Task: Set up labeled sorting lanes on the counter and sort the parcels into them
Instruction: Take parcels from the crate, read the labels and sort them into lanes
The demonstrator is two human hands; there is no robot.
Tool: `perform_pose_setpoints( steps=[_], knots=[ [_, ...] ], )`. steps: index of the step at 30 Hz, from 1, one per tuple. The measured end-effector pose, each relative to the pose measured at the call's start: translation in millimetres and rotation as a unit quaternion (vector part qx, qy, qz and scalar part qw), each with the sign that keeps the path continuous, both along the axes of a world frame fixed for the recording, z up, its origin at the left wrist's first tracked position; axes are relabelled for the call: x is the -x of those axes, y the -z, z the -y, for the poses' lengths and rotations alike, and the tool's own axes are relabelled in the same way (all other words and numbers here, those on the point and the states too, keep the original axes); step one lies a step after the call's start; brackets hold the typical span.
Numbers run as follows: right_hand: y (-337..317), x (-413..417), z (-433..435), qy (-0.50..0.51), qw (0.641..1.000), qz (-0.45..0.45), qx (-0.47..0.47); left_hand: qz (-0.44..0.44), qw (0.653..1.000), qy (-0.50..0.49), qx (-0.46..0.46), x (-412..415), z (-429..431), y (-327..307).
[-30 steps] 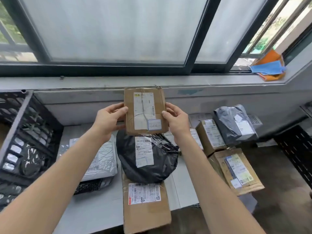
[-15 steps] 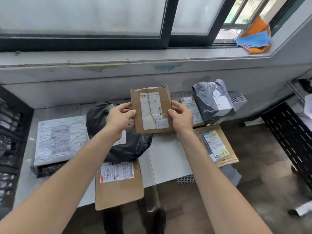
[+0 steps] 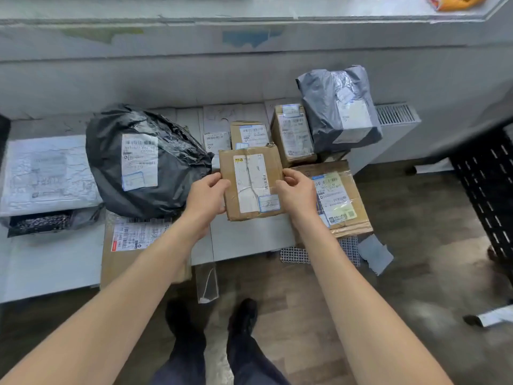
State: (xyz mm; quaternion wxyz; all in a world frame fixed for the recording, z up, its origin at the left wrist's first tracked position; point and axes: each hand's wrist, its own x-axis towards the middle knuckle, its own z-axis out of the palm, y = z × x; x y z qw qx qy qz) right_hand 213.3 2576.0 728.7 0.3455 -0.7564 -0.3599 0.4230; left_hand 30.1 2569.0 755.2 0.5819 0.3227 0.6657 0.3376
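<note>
Above table (image 3: 249, 237) near edge, right of middle: fingers (image 3: 219, 179) of left hand (image 3: 206, 197) and right hand (image 3: 297, 193) curled, pinching side edges of small cardboard parcel (image 3: 251, 187). Likely light, stiff, taped, corners crushed; matte board grips well, glossy label (image 3: 248, 173) slicker. Hold by side edges. Neighbours: crinkled black poly bag (image 3: 144, 162), flat brown mailer (image 3: 337, 195).

Matt brown cardboard parcel (image 3: 251, 184), its creased paper label (image 3: 245, 195) under shiny tape. Left of it: glossy, crinkled black plastic bag (image 3: 144, 162). Behind it to the right: smooth grey plastic mailer (image 3: 338, 107). Beneath it: matt white desk (image 3: 249, 237) and wood-grain floor (image 3: 416, 218).
</note>
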Motion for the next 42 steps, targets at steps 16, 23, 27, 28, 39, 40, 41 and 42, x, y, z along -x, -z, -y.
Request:
perform_pose_setpoints(
  steps=[16, 23, 27, 28, 39, 40, 41, 42],
  knots=[
    [57, 30, 11, -0.136, 0.984, 0.058, 0.099, -0.169, 0.972, 0.130, 0.101, -6, 9, 60],
    [68, 36, 15, -0.112, 0.987, 0.041, 0.108, -0.191, 0.958, 0.165, 0.134, -4, 7, 70],
    [65, 38, 22, -0.120, 0.986, 0.043, 0.107, -0.212, 0.957, 0.166, 0.110, -8, 11, 65],
    [62, 38, 23, -0.124, 0.986, 0.050, 0.100, -0.228, 0.954, 0.171, 0.099, -9, 13, 61],
    [-54, 63, -51, -0.337, 0.888, 0.293, -0.107, -0.459, 0.848, 0.204, -0.168, 29, -38, -41],
    [-63, 70, -56, -0.356, 0.871, 0.321, -0.111, -0.496, 0.826, 0.209, -0.167, 43, -43, -49],
    [-72, 78, -61, -0.372, 0.854, 0.344, -0.115, -0.532, 0.803, 0.213, -0.163, 58, -47, -56],
    [-80, 87, -65, -0.386, 0.839, 0.364, -0.119, -0.564, 0.781, 0.215, -0.159, 74, -49, -64]
  ],
)
